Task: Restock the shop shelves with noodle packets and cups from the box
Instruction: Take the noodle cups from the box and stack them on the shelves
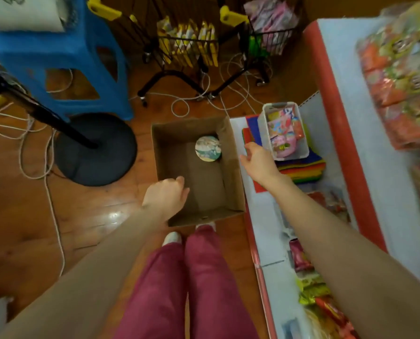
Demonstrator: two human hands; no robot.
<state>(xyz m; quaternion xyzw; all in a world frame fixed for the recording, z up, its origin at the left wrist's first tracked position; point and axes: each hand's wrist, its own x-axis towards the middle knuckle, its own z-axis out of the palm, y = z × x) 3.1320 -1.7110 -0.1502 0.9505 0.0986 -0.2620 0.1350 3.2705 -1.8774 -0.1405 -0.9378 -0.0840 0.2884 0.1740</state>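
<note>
An open cardboard box (231, 172) stands on the wooden floor in front of my feet. A single noodle cup (208, 148) with a pale printed lid sits upright near its far right corner. My left hand (166, 195) hangs over the box's near left edge, fingers loosely curled, holding nothing. My right hand (259, 160) reaches over the box's right wall with fingers spread and empty, between the cup and the shelf. The white shelf (336, 148) with red trim runs along the right. Stacked orange noodle packets (399, 77) fill its upper level, blurred.
A clear bin (283, 129) of pink packets rests on coloured felt sheets (304, 167) on the lower shelf. More packets (309, 294) lie further along it. A black stand base (95, 149), blue stool (59, 55), wire baskets (187, 50) and loose cables (179, 107) occupy the floor.
</note>
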